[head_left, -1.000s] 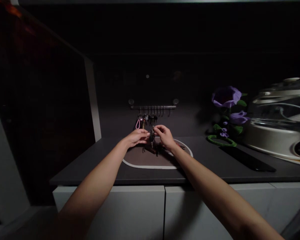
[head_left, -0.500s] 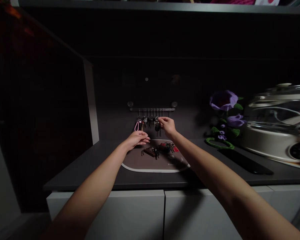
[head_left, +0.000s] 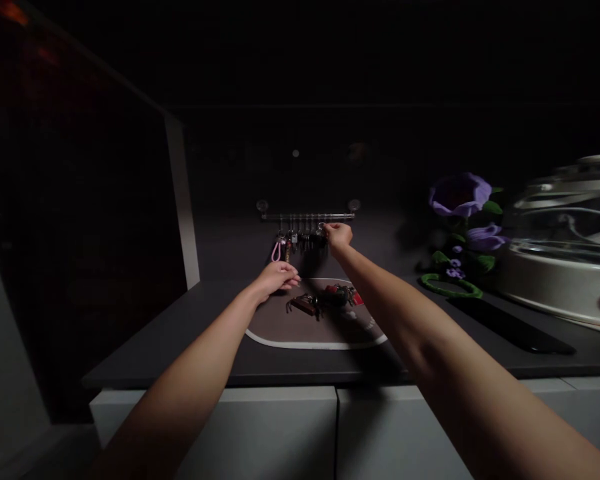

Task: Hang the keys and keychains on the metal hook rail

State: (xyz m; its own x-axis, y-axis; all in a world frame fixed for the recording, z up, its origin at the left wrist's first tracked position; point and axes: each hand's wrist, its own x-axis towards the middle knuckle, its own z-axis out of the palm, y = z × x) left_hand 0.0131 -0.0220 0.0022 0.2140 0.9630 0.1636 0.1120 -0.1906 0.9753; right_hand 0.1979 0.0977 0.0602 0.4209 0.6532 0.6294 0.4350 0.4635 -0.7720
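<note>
Keyring (head_left: 321,227) by hook rail (head_left: 308,216), other keys (head_left: 307,241) close alongside.

A person's bare left forearm (head_left: 211,357) and bare right forearm (head_left: 433,337) taper smoothly into slim wrists (head_left: 254,291), a bare left hand (head_left: 277,277) and bare right hand (head_left: 339,235).

The pinched key ring (head_left: 322,227) shines silver. Among the hanging keys, a looped strap (head_left: 277,251) is pink, and the rail (head_left: 307,217) is clear with pale glints. The mat (head_left: 280,327) is a muted brown edged in white, with small pale marks toward its right. On it, one key holder (head_left: 304,305) is reddish brown, and a tag (head_left: 358,299) is bright red. The flower (head_left: 461,195) is purple, its leaves (head_left: 492,207) and ring base (head_left: 450,292) green. The appliance (head_left: 555,280) is cream, the countertop (head_left: 180,333) dark grey, the cupboard doors (head_left: 280,433) whitish grey.
</note>
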